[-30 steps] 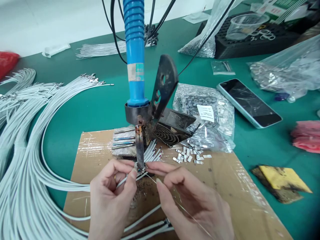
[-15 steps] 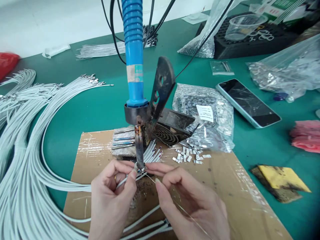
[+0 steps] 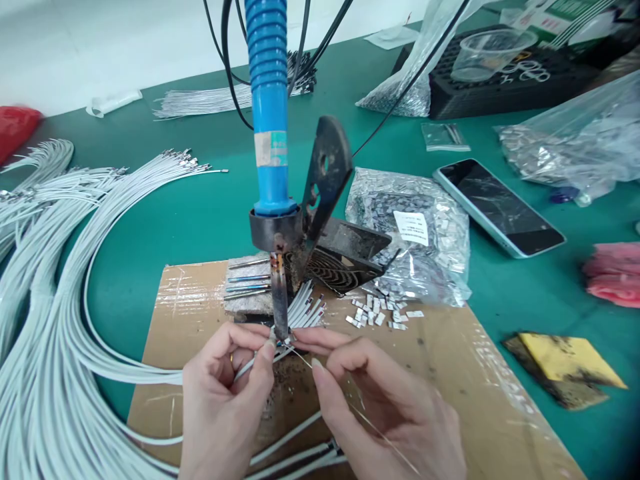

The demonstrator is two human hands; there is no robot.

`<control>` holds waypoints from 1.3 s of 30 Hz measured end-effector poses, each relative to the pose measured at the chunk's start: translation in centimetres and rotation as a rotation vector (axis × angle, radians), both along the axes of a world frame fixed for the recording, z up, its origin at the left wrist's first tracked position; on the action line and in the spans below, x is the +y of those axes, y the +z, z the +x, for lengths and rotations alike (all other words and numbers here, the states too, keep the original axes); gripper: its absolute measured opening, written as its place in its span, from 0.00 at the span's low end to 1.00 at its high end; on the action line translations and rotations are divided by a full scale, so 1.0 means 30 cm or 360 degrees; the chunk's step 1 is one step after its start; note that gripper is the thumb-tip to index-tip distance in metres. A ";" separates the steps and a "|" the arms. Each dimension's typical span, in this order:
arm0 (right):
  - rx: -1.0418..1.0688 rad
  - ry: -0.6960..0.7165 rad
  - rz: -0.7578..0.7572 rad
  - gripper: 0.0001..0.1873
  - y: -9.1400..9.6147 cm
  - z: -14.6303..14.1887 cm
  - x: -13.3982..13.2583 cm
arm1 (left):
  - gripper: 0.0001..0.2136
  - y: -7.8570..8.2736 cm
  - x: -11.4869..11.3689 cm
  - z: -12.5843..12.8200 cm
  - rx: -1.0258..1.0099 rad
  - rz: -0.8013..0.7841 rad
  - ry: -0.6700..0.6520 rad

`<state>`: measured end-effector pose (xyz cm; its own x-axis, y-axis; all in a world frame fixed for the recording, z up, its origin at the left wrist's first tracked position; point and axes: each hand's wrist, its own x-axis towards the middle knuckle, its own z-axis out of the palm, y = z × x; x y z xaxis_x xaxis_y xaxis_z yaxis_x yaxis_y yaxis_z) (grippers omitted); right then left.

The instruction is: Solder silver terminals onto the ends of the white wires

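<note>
A soldering iron (image 3: 273, 163) with a blue handle stands upright in a dark metal holder, its tip (image 3: 281, 313) pointing down between my hands. My left hand (image 3: 225, 393) is closed in a pinch on a white cable (image 3: 243, 369), whose end lies at the tip. Thin solder wire (image 3: 383, 435) runs through my right hand (image 3: 393, 407), which is closed on it by thumb and fingers. The wire's far end reaches the tip, where a small shiny metal piece (image 3: 287, 342) shows. My fingertips partly hide the joint.
Cardboard (image 3: 435, 387) lies under my hands. Small metal tabs (image 3: 375, 310) are scattered right of the iron, near a plastic bag (image 3: 407, 233). Bundled white cables (image 3: 65, 320) fill the left side. Farther right are a phone (image 3: 500, 207) and a scorched yellow sponge (image 3: 570, 360).
</note>
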<state>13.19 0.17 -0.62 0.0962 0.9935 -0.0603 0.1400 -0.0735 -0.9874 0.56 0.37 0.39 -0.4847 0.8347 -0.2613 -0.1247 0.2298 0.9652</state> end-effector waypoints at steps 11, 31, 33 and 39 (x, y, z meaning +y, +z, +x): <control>-0.0012 -0.0012 0.0022 0.12 -0.002 0.002 0.009 | 0.08 -0.001 0.000 0.003 -0.0030 -0.0002 0.0022; -0.0030 0.0000 0.0043 0.12 -0.001 0.005 0.010 | 0.07 -0.002 -0.005 -0.003 0.0021 0.0003 -0.0009; -0.0031 -0.0002 0.0040 0.12 -0.002 0.005 0.010 | 0.07 -0.002 -0.005 -0.004 0.0014 0.0004 -0.0005; -0.0014 0.0033 0.0049 0.12 0.000 0.006 0.010 | 0.07 -0.002 -0.006 -0.007 0.0008 0.0008 -0.0025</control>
